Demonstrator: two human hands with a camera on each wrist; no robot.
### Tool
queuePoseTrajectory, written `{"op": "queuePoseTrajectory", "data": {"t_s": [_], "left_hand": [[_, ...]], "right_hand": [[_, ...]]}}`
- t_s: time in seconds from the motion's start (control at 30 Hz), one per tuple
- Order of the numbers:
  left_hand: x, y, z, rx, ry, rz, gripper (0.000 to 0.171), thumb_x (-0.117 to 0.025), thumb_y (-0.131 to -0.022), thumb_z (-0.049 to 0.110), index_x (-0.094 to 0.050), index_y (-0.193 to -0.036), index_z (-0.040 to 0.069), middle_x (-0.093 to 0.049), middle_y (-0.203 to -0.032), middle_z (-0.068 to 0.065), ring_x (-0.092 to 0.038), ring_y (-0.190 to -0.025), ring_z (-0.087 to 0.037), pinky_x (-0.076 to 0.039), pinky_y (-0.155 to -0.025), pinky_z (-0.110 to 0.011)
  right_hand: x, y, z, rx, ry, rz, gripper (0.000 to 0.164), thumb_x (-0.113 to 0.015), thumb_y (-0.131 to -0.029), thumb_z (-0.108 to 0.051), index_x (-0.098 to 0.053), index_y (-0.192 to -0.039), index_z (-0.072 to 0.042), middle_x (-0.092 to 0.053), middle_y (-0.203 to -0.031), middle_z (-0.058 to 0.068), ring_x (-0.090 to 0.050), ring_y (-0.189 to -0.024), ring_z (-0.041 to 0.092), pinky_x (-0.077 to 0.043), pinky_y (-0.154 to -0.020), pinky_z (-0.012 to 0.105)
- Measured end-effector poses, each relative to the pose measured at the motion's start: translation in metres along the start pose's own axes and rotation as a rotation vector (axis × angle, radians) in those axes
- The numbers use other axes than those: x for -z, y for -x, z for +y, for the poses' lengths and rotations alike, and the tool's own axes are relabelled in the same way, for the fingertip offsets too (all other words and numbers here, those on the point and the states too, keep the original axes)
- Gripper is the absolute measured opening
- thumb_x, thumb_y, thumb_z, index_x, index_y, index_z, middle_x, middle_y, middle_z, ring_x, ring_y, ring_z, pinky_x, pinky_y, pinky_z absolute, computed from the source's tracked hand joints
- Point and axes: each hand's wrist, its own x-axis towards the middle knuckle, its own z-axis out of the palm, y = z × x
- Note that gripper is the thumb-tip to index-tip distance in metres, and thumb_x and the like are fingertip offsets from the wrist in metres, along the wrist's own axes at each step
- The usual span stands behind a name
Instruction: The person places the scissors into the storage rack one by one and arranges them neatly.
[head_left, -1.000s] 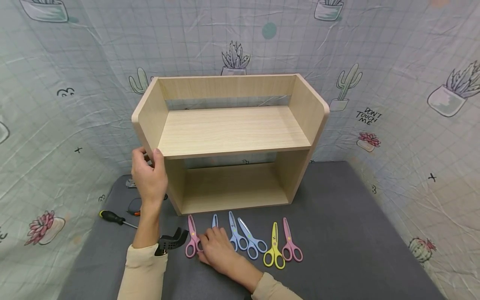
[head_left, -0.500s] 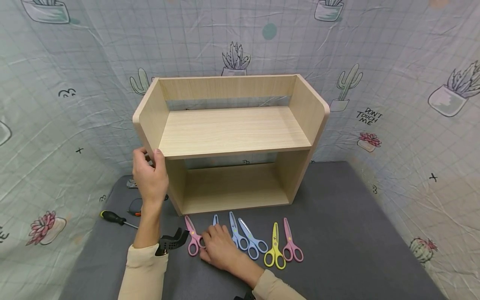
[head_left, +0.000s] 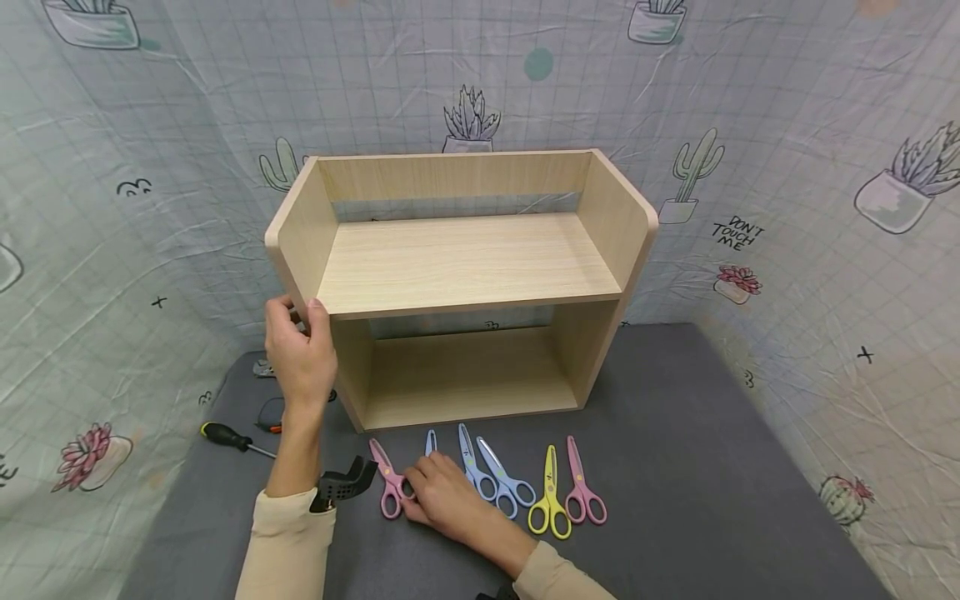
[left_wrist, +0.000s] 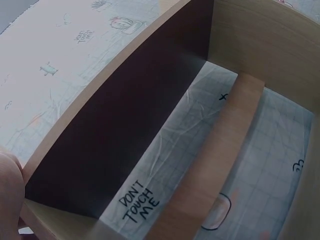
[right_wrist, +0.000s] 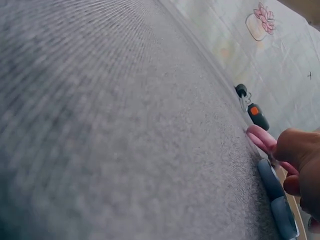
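My left hand (head_left: 302, 358) grips the front edge of the left side panel of a light wooden two-tier desktop shelf (head_left: 472, 258); its fingers also show at the left edge of the left wrist view. My right hand (head_left: 448, 493) pinches one handle of a pair of pink scissors (head_left: 386, 471), whose blades point up and left toward the shelf. Under this hand lies a pair of blue scissors, only its blade tip (head_left: 431, 442) showing. In the right wrist view, blue handles (right_wrist: 271, 178) lie just below the pink handle (right_wrist: 259, 137) and my fingers.
Right of my right hand lie two pairs of blue scissors (head_left: 506, 479), yellow scissors (head_left: 550, 496) and another pink pair (head_left: 581, 483). A screwdriver (head_left: 227, 435) and a black-and-orange tool (head_left: 272, 417) lie left of my left forearm. Patterned cloth (head_left: 795, 167) surrounds the grey table (head_left: 697, 467).
The left pink scissors have turned, their blade tips swinging left, and slid slightly down and right with my right hand. My left hand stays on the shelf panel.
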Motion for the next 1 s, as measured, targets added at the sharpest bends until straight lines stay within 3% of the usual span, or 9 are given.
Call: {"op": "queuePoseTrajectory", "data": {"t_s": [0.3,0.53,0.8,1.0], "left_hand": [[0.003,-0.002,-0.005,0.007,-0.008,-0.005,0.044,-0.048,-0.100,0.027,-0.051,-0.121,-0.011,-0.055,-0.114,-0.030,-0.056,-0.097,-0.035,-0.039,-0.075,-0.036],[0.006,-0.003,-0.007,0.014,-0.003,-0.018,0.045,-0.048,-0.101,0.028,-0.050,-0.122,-0.011,-0.054,-0.116,-0.030,-0.056,-0.099,-0.036,-0.040,-0.075,-0.038],[0.006,-0.007,-0.011,0.012,0.000,-0.015,0.044,-0.048,-0.100,0.027,-0.050,-0.122,-0.011,-0.054,-0.114,-0.029,-0.054,-0.094,-0.030,-0.038,-0.073,-0.036],[-0.005,-0.012,-0.010,-0.003,0.028,-0.047,0.042,-0.048,-0.100,0.027,-0.051,-0.120,-0.010,-0.053,-0.110,-0.028,-0.050,-0.088,-0.025,-0.038,-0.070,-0.034]], "right_hand": [[0.005,-0.001,0.000,0.072,-0.015,-0.086,0.035,-0.069,-0.090,-0.048,-0.071,-0.103,-0.015,-0.062,-0.090,-0.006,-0.057,-0.086,0.011,-0.048,-0.079,0.023],[0.007,-0.003,-0.004,0.074,-0.039,-0.130,0.035,-0.066,-0.092,-0.048,-0.071,-0.106,-0.016,-0.064,-0.093,-0.007,-0.060,-0.090,0.010,-0.049,-0.083,0.022],[0.007,-0.005,-0.005,0.076,-0.075,-0.101,0.032,-0.068,-0.092,-0.043,-0.071,-0.106,-0.014,-0.064,-0.093,-0.006,-0.059,-0.090,0.009,-0.050,-0.083,0.021],[0.008,-0.005,0.003,0.053,-0.077,-0.048,0.030,-0.070,-0.090,-0.040,-0.070,-0.102,-0.013,-0.064,-0.093,-0.005,-0.058,-0.089,0.010,-0.050,-0.081,0.022]]}}
